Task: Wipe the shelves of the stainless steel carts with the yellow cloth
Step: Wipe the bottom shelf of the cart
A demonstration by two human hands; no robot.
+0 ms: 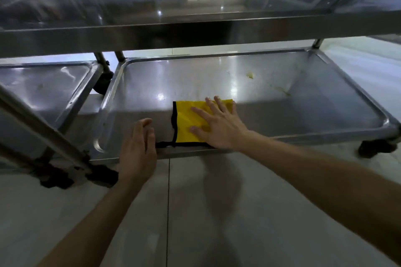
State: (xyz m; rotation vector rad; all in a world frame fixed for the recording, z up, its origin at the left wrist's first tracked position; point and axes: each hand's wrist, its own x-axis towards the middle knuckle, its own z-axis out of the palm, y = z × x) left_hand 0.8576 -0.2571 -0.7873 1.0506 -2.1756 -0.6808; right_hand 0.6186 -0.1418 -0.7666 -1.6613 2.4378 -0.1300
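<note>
Pressing yellow cloth (191,119) flat on shelf (282,102).

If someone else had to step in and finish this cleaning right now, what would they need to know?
Right hand: open, palm pressed flat on the yellow cloth, which lies near the front edge of the lower shelf of the right-hand cart.
Left hand: open, holding nothing, at the shelf's front rim beside the cloth.
Done: cannot tell how much of this shelf has been wiped.
Left: a yellowish spot and a smear remain farther back on the right. The neighbouring cart's lower shelf and the upper shelf may still need checking.
</note>
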